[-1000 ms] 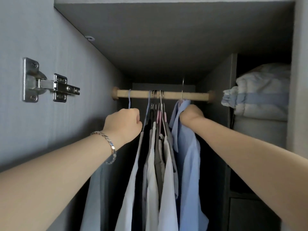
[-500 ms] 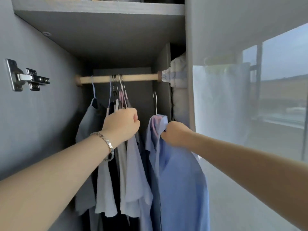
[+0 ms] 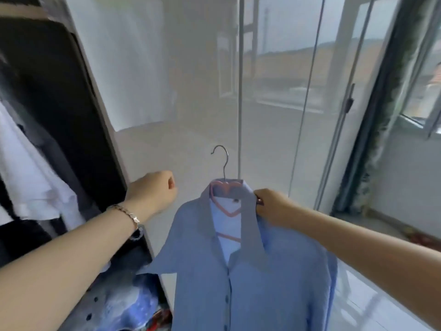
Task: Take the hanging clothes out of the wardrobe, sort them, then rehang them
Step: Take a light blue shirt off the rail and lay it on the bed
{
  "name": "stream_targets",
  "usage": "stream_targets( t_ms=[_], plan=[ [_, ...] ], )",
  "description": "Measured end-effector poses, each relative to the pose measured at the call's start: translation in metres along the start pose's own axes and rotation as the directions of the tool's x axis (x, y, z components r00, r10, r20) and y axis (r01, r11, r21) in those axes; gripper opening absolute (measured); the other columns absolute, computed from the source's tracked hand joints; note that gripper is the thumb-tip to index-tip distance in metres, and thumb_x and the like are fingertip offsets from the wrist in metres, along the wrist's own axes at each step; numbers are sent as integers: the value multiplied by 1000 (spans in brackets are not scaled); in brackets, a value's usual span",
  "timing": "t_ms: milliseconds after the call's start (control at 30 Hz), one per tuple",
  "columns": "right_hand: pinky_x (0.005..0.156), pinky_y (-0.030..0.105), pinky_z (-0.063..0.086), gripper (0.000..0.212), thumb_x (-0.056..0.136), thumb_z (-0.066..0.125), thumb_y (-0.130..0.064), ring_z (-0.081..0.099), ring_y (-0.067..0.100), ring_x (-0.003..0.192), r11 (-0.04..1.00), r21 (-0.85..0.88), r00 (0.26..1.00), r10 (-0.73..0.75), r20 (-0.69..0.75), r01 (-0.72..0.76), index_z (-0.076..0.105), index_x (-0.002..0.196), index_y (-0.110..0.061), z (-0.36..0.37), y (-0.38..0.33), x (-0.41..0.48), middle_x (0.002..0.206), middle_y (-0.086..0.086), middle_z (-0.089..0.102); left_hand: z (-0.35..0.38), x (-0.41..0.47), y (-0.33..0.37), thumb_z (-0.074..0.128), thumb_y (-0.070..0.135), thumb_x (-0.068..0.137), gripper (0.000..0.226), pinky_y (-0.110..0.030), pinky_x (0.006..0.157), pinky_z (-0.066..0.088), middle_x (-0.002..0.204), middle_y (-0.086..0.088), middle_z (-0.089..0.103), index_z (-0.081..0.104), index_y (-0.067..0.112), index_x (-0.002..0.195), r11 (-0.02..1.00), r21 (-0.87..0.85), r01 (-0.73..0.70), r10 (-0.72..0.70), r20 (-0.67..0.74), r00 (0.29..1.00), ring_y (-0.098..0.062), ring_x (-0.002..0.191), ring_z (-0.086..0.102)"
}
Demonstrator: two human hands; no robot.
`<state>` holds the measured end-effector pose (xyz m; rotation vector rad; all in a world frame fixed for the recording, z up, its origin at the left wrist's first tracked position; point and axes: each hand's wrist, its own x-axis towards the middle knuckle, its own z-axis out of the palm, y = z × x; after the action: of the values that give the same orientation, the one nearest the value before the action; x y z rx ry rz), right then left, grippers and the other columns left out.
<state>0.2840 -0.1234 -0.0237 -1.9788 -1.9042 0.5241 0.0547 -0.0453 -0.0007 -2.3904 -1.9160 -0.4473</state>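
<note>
pale blue button-up shirt on its pink hanger now hangs clear of the wardrobe.
right hand pinches the collar; left hand is fisted, holding nothing. the shirt could slide off.

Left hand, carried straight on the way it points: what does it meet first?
Likely the hanger hook over the blue shirt; depth is unclear, so the left hand might miss it.

glass doors across the back, pale frames, hazy hills behind | dark latch on one frame | dark post to their right | window far right | glossy white floor below
</note>
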Motion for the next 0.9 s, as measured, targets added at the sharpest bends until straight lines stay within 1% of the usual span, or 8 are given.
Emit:
stream_targets(
  t_ms=[100,200,333,467,533,600,700,900],
  plan=[
    [50,24,26,20,88,42,-6,39,20,67,982,63,984,178,-14,-177,43,68,-11,0,60,-46,69,5,44,36,-20,55,43,22,90,16,-26,67,36,87,4,58,59,21,92,992,-52,-119,122,78,989,-23,81,53],
    [55,28,27,23,83,48,-7,36,16,62,911,231,935,356,-15,-343,42,61,-13,3,110,-95,62,1,42,67,-38,110,41,22,90,17,-26,67,36,87,3,58,59,21,91,963,-95,-252,264,160,951,-23,81,51],
    [63,25,38,14,81,50,-8,51,15,68,794,390,858,514,-20,-467,62,73,-10,0,152,-156,70,0,58,99,-54,177,41,22,90,13,-26,67,35,94,0,62,53,24,85,895,-159,-417,444,222,868,-23,81,50],
    [51,23,32,19,63,40,-30,43,12,55,656,514,740,670,-60,-553,53,66,-16,-2,166,-211,63,-2,48,121,-63,236,43,22,90,18,-26,68,37,102,-2,66,60,21,95,777,-240,-583,628,225,745,-25,87,55],
    [51,22,29,29,70,42,-45,42,9,57,623,521,679,726,-109,-583,52,70,-17,2,166,-239,64,-5,46,127,-73,262,42,22,90,18,-26,68,36,99,-2,65,60,22,94,702,-272,-659,712,233,662,-24,84,54],
    [57,24,34,43,83,54,-56,49,13,66,606,490,595,778,-202,-626,58,79,-14,11,166,-266,71,-4,53,132,-87,286,42,22,89,17,-26,67,36,95,-1,63,59,21,92,621,-318,-716,783,234,576,-23,81,52],
    [61,29,39,34,88,54,-49,57,20,75,544,434,404,834,-377,-718,57,77,-17,23,162,-313,76,2,61,135,-119,317,43,24,88,16,-27,69,40,91,0,62,59,21,88,491,-387,-780,871,230,434,-25,85,56],
    [65,33,41,36,91,50,-47,57,20,76,298,437,39,859,-510,-849,69,90,-16,46,119,-416,81,3,64,133,-206,366,43,27,89,20,-29,73,45,100,-4,67,61,18,91,176,-439,-881,982,144,124,-28,91,60]
  ],
)
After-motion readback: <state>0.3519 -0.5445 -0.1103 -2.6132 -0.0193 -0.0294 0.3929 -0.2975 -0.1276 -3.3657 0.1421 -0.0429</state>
